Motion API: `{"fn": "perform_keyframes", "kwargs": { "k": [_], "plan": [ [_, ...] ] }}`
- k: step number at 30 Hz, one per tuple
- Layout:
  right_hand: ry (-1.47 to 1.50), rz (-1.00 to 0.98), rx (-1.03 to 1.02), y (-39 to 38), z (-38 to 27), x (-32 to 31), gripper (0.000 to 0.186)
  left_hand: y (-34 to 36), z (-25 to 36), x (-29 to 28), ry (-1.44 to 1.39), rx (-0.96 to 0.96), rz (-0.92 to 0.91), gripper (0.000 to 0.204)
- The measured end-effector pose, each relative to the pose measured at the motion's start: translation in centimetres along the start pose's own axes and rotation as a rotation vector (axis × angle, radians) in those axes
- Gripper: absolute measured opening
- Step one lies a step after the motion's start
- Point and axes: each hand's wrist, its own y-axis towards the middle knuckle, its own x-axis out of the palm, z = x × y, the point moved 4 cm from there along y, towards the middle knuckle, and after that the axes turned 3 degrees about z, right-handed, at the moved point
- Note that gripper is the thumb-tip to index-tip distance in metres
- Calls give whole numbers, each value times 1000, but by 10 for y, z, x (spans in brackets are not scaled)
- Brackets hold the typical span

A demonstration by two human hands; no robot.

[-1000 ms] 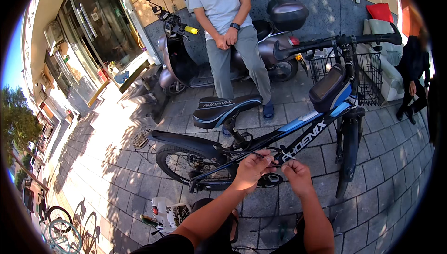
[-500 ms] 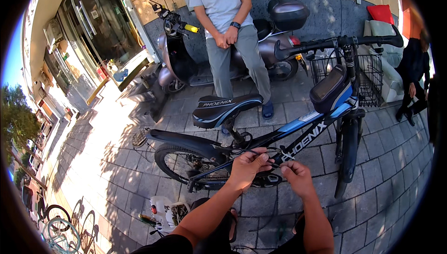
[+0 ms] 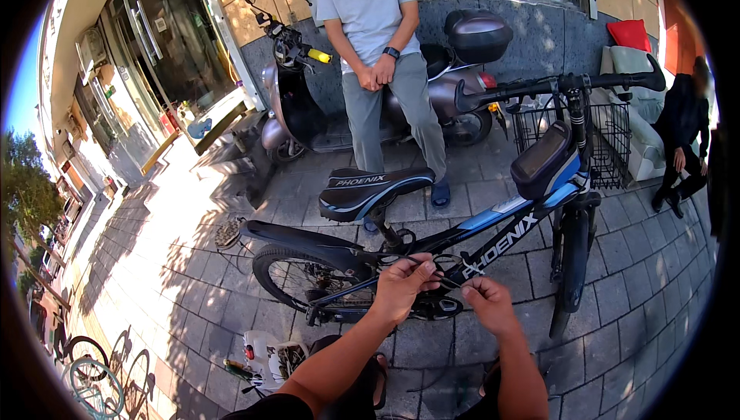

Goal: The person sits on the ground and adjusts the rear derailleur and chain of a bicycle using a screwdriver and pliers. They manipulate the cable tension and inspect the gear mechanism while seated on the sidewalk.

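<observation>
Both hands work at the frame of a blue-and-black bicycle (image 3: 493, 239), about 6 o'clock in the view. The left hand (image 3: 402, 287) is closed, pinching a thin dark cable (image 3: 445, 266) near the seat tube; the right hand (image 3: 487, 302) pinches the same strand at 4 o'clock from it. The cable looks light, springy and slick, best held close to its end between thumb and forefinger. A person stands at 12 o'clock beside a scooter (image 3: 308, 112).

The bicycle frame (image 3: 501, 239) is glossy painted metal, its saddle (image 3: 370, 189) matt padded plastic, the pavement (image 3: 640, 281) rough stone brick.
</observation>
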Motion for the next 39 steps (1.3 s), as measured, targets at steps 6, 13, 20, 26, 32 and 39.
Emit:
{"fn": "perform_keyframes", "kwargs": {
  "k": [6,13,20,26,32,39],
  "plan": [
    [52,-10,68,-2,-4,12,11,-5,-2,4,41,14,13,25],
    [-14,9,27,-4,1,6,11,-7,-5,4,56,-23,-17,26],
    [28,-12,86,-14,-7,16,13,-6,4,-7,6,70,57,27],
    [-237,-22,-115,-12,-24,28,18,-26,2,-13,-18,17,11,25],
    [-314,-19,-104,-41,-45,56,19,-54,15,-53,-181,19,92,20],
    [-594,-66,-349,-60,-65,85,21,-83,5,-49,-129,-41,11,19]
  ]
}}
